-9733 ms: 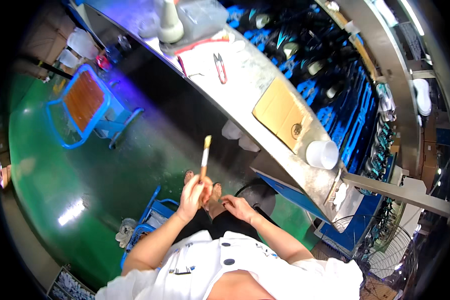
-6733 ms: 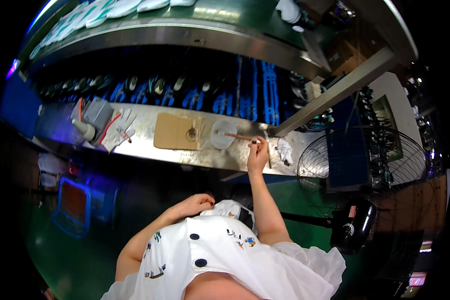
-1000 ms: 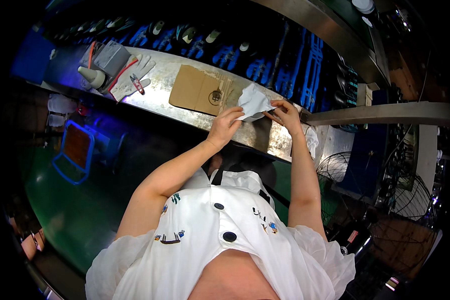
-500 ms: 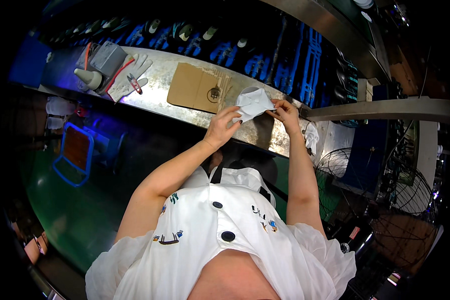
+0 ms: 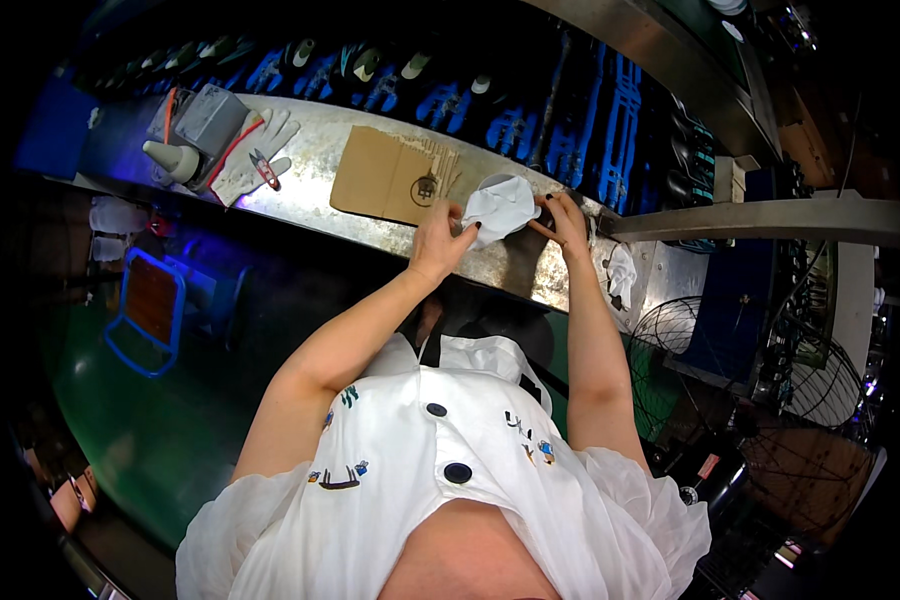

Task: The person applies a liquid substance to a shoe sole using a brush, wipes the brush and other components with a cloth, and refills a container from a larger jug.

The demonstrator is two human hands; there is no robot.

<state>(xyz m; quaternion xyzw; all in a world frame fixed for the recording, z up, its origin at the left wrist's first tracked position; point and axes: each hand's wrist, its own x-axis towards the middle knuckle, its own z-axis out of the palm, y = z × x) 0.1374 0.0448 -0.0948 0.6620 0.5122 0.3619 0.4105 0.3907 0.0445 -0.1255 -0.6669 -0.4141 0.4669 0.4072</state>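
A white cloth lies bunched over a round, pale container, whose rim shows at the far side. My left hand holds the cloth's left edge, its thumb pressed along the near side. On the opposite side, my right hand is closed at the cloth's right edge, fingers bent and thumb underneath. Most of the container is hidden by the cloth. Left of my hands, a flat piece of brown cardboard lies on the metal bench.
Further left are a work glove, red-handled snips, a bottle with a cone tip and a grey box. Dark racks with blue parts line the back. A metal bar and a wire fan guard stand right.
My left hand has shifted slightly left and lower on the cloth's edge. My right hand has moved a little left, and the cloth now sits flatter over the container.
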